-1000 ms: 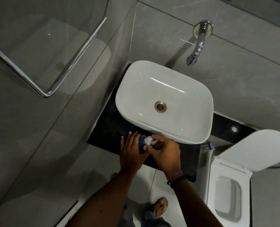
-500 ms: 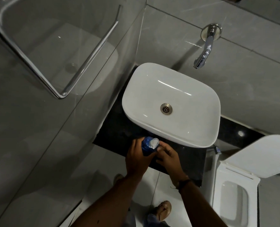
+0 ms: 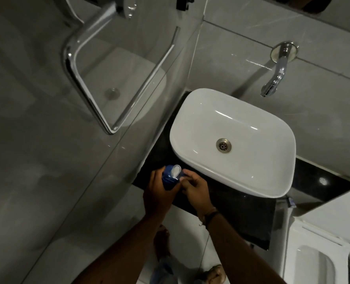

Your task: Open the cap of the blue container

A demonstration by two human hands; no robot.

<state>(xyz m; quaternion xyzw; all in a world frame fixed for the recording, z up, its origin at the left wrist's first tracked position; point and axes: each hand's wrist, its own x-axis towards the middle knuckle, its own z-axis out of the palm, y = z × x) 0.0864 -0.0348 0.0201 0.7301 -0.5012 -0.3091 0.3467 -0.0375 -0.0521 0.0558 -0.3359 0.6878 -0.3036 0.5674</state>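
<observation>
In the head view, the left hand [image 3: 158,194] is wrapping around the blue container [image 3: 168,179], its grip closed on the body and holding it upright over the front edge of the dark table [image 3: 241,212], just in front of the white basin [image 3: 233,140]. The right hand [image 3: 196,190] is sitting just beside the container's top, with its fingertips [image 3: 184,177] touching the base of the white cap [image 3: 175,171]; whether that grip is pinching the cap or only resting against it is too small to tell.

Compared with half a second ago, the cap is now standing more upright, tipped back on what looks like a hinge so that its pale inner face is showing. A second ago the right hand was covering the top with its fingers bunched over the cap; it has since slid down to the side, leaving the top exposed. The container itself has stayed in the left hand, near the basin's front rim.

Judging from this, the flip cap is already open or very nearly so, and the task is at its end; what is left is at most pushing the cap fully back. The spout under the cap is not clear enough to make out.
</observation>
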